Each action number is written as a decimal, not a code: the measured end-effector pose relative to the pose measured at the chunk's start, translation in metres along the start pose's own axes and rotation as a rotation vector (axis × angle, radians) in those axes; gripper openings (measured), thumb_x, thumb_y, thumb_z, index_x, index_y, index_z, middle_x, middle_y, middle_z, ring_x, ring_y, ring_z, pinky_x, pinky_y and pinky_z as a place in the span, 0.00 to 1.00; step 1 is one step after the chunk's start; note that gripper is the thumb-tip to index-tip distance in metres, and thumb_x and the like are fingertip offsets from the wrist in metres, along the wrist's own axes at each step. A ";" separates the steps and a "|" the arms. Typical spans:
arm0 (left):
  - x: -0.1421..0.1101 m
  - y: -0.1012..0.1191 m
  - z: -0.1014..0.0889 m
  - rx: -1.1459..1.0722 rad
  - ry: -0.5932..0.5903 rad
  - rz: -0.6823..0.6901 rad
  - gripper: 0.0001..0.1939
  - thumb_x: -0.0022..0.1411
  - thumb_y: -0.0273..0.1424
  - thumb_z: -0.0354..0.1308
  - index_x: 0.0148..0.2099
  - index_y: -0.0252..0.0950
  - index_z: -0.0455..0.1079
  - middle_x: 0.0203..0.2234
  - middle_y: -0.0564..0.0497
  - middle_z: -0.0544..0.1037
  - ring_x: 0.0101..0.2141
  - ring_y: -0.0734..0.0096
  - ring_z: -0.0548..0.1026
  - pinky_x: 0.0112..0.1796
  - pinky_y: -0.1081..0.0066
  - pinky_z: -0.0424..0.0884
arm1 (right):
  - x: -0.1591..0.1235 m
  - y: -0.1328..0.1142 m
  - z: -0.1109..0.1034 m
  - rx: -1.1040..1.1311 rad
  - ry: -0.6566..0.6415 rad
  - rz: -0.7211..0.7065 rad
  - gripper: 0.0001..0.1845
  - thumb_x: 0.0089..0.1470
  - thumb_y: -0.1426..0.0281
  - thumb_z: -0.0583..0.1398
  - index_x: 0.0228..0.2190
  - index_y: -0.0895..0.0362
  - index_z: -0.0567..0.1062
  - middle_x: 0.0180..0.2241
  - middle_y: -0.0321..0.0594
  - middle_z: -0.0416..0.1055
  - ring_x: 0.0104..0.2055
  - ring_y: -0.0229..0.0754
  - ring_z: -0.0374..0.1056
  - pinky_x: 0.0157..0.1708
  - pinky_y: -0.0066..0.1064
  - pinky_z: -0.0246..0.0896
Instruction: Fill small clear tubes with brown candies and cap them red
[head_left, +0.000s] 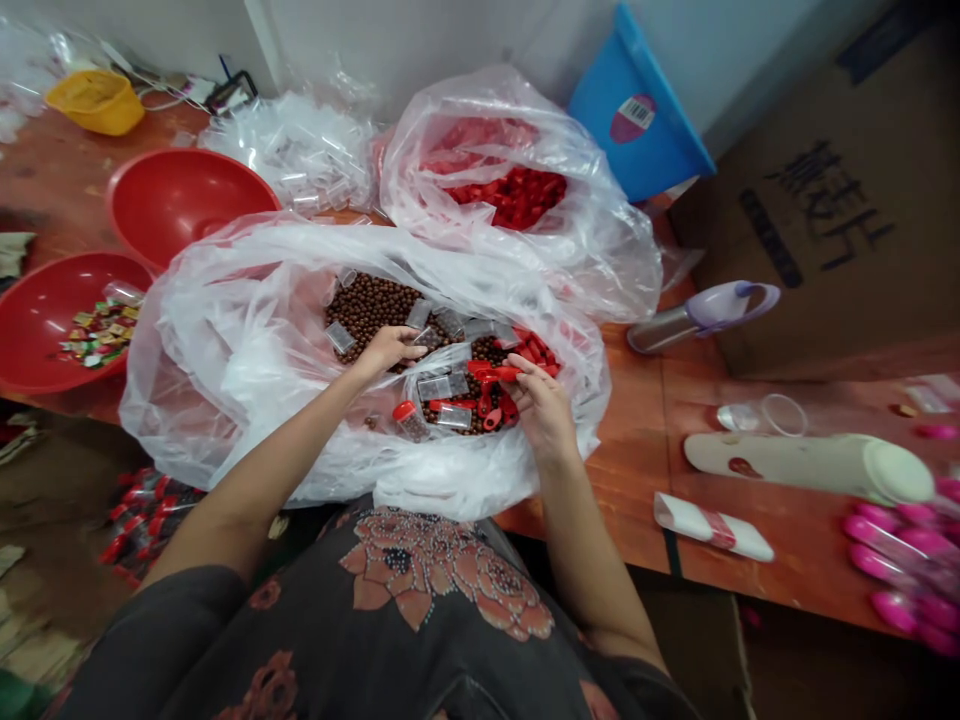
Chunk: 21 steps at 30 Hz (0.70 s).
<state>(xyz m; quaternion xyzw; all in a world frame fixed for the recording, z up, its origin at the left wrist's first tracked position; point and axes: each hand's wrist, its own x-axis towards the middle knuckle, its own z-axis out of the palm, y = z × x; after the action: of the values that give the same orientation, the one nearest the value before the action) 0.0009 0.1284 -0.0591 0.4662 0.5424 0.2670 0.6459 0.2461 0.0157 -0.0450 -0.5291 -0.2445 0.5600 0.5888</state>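
Note:
A large clear plastic bag lies spread before me, holding small brown balls, clear plastic containers and red plastic caps. Over the middle of it, my left hand is closed, thumb and fingers on a small clear plastic container. My right hand pinches a red plastic cap with a long stem, above the other red pieces. One clear container with a red top lies near the bag's front side.
Two red bowls stand at left, one with small wrapped pieces. Behind are a bag of red caps, clear containers and a blue bin. Bottles, a tissue pack and a cardboard box are at right.

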 end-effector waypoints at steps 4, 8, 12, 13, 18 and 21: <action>-0.017 0.006 -0.002 -0.078 0.005 0.013 0.25 0.40 0.33 0.73 0.42 0.32 0.75 0.28 0.54 0.78 0.25 0.76 0.73 0.31 0.73 0.70 | -0.003 -0.006 0.000 0.115 -0.027 0.084 0.18 0.39 0.72 0.68 0.37 0.53 0.80 0.38 0.34 0.80 0.40 0.37 0.75 0.51 0.31 0.69; -0.046 0.011 0.000 -0.195 0.016 0.078 0.25 0.42 0.35 0.73 0.42 0.32 0.73 0.32 0.52 0.78 0.29 0.74 0.75 0.36 0.70 0.72 | -0.006 -0.003 -0.001 0.072 -0.035 0.131 0.22 0.36 0.72 0.71 0.38 0.52 0.79 0.36 0.32 0.80 0.37 0.37 0.75 0.47 0.31 0.72; -0.078 0.016 0.003 -0.319 0.005 0.087 0.23 0.44 0.33 0.72 0.42 0.32 0.72 0.36 0.49 0.78 0.35 0.72 0.76 0.39 0.69 0.73 | -0.009 0.010 0.001 -0.141 -0.086 0.004 0.18 0.45 0.66 0.67 0.41 0.52 0.77 0.37 0.35 0.77 0.37 0.38 0.73 0.45 0.35 0.71; -0.085 0.016 0.004 -0.337 0.008 0.088 0.22 0.45 0.32 0.72 0.42 0.32 0.72 0.36 0.49 0.78 0.36 0.71 0.77 0.39 0.69 0.73 | -0.010 0.013 0.001 -0.263 -0.093 -0.062 0.16 0.48 0.65 0.65 0.41 0.52 0.76 0.38 0.36 0.76 0.37 0.39 0.73 0.44 0.37 0.71; -0.109 0.012 0.005 -0.347 0.027 0.104 0.21 0.47 0.31 0.71 0.44 0.33 0.72 0.40 0.48 0.78 0.38 0.71 0.76 0.39 0.70 0.74 | -0.010 0.021 0.002 -0.897 -0.103 -0.373 0.20 0.54 0.71 0.53 0.48 0.56 0.73 0.46 0.48 0.70 0.41 0.44 0.70 0.47 0.42 0.67; -0.116 0.009 0.006 -0.293 0.051 0.122 0.21 0.48 0.31 0.70 0.45 0.33 0.73 0.41 0.47 0.78 0.39 0.71 0.76 0.40 0.71 0.73 | -0.009 0.017 0.004 -0.974 -0.127 -0.405 0.19 0.56 0.71 0.52 0.49 0.58 0.73 0.47 0.50 0.70 0.43 0.45 0.70 0.47 0.41 0.67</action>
<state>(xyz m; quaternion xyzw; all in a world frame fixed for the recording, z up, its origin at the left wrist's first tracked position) -0.0227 0.0317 0.0006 0.3919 0.4846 0.3938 0.6757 0.2332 0.0056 -0.0562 -0.6484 -0.6088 0.2877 0.3553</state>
